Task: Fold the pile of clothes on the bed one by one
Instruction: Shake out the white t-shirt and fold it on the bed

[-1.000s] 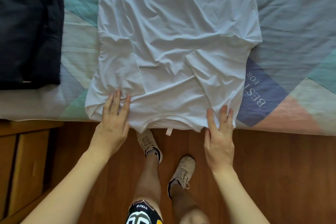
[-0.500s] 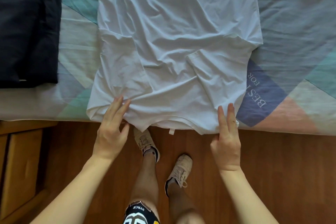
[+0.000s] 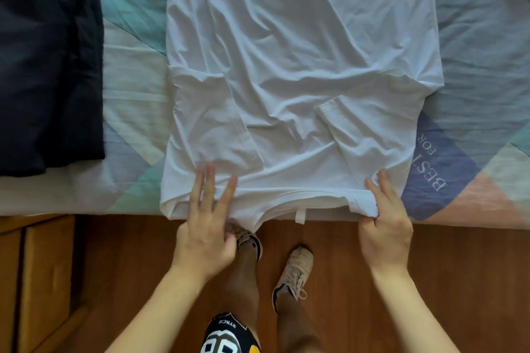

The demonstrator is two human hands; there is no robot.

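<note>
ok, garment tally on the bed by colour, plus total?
White: 1, the white T-shirt, sleeves folded in, spread on the bed.
Dark: 1, the folded dark garment, at the left.
Total: 2. A pale scrap at the top right corner is too cropped to count.

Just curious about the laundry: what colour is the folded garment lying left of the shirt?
The folded garment is black or very dark navy, seen in the head view.

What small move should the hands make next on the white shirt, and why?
Probably lift the collar edge and carry it away from the body, folding the white shirt in half. Both sleeves already lie folded in, the left hand rests on the near edge, and the right hand pinches the near right corner. The dark folded garment lies clear.
</note>
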